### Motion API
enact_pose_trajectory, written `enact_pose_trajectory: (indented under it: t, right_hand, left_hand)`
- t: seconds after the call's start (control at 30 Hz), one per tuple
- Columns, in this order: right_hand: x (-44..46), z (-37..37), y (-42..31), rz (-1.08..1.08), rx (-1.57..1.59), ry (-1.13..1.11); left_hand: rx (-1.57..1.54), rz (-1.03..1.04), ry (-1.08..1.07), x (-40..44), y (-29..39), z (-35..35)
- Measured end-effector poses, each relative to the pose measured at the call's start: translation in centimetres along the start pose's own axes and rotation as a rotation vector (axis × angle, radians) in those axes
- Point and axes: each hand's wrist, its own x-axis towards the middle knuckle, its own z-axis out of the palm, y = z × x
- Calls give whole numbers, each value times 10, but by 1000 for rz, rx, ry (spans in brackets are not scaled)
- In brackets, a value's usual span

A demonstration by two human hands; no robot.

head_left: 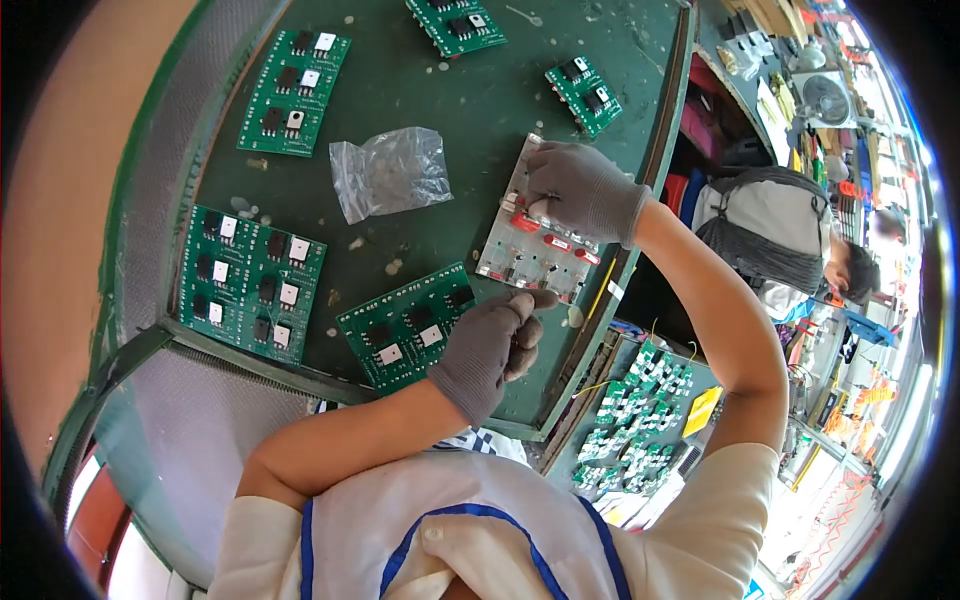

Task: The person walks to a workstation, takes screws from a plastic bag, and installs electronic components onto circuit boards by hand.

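Note:
My right hand point(583, 190), in a grey knit glove, reaches over the upper part of a clear, flat fixture point(497, 240) with red pieces on it. Its fingers are bent down on the fixture; whatever they grip is hidden. Close to the fixture's lower edge is my left hand point(487, 352), gloved alike. Its fingers are curled and the index finger points toward the fixture's corner; I cannot make out anything in its grasp. Beside and partly behind it lies a green circuit board point(405, 325) with black and white components.
More green boards lie around: a large one point(250, 285), a long one point(293, 93), and smaller ones point(457, 22), point(585, 95). A crumpled plastic bag point(390, 173) is mid-table. A raised rail point(655, 130) edges the right side. Beyond are many boards point(640, 415) and a seated person point(770, 240).

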Motion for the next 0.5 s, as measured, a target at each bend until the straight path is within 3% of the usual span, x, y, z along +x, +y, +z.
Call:
enact_pose_trajectory:
  t: [0.5]
  right_hand:
    - [8,1,-8,132,-24,23]
  left_hand:
    - [-45,-119,110,12,4,5]
